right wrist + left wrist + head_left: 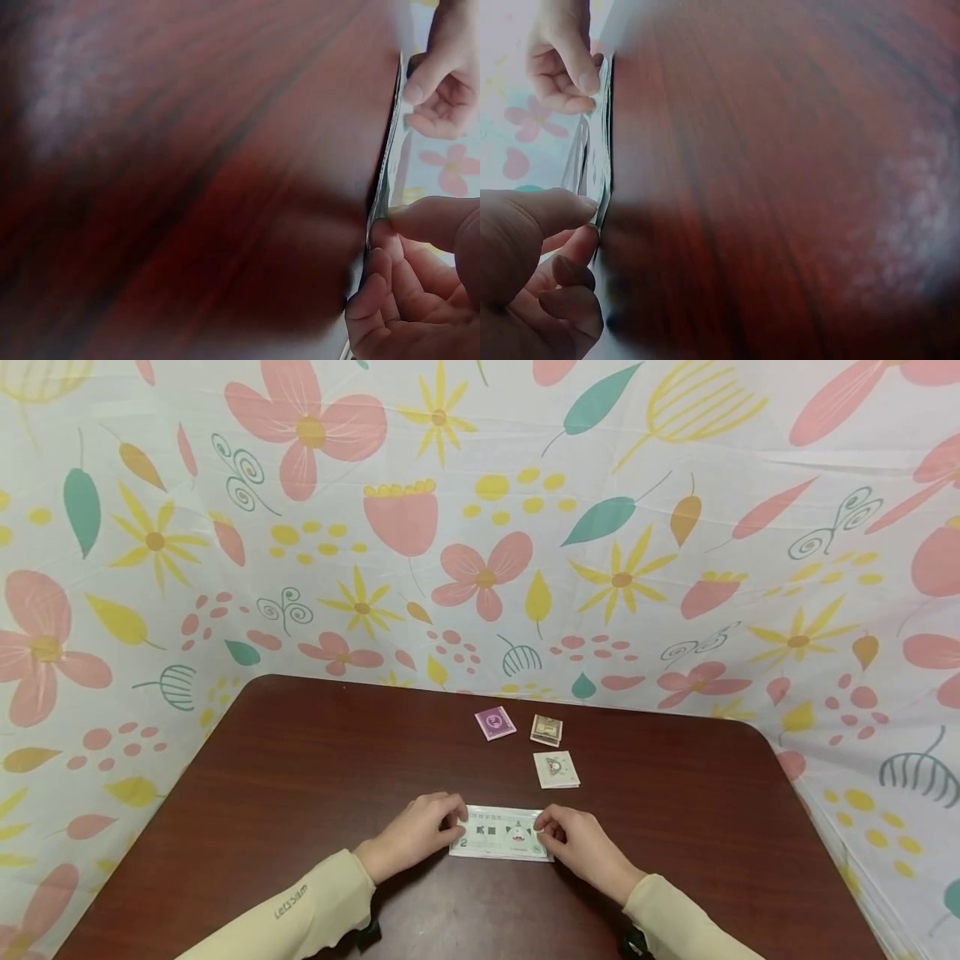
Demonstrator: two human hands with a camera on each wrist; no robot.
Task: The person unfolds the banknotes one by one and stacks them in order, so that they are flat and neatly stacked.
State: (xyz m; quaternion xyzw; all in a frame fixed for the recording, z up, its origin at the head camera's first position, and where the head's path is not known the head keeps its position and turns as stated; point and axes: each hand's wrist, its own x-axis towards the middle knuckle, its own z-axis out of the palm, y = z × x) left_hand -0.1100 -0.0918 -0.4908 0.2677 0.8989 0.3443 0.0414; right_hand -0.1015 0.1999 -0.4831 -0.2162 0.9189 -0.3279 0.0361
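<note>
A small stack of pale green play banknotes [491,843] lies before me at the near middle of the table, its top note marked with a 2 and a cartoon figure. My left hand [420,828] pinches the left end between thumb and fingers. At the opposite end my right hand [583,846] pinches the notes the same way. In the left wrist view the stack [604,142] shows edge-on, with several layers slightly spread. The right wrist view has the right thumb on top of the stack [388,165] and fingers underneath its edge.
Behind the stack lie a folded purple note [495,723], a folded brown note [547,729] and a folded white note [557,770]. The dark red-brown table [360,752] has rounded far corners and meets a flower-patterned cloth [480,635] at the back.
</note>
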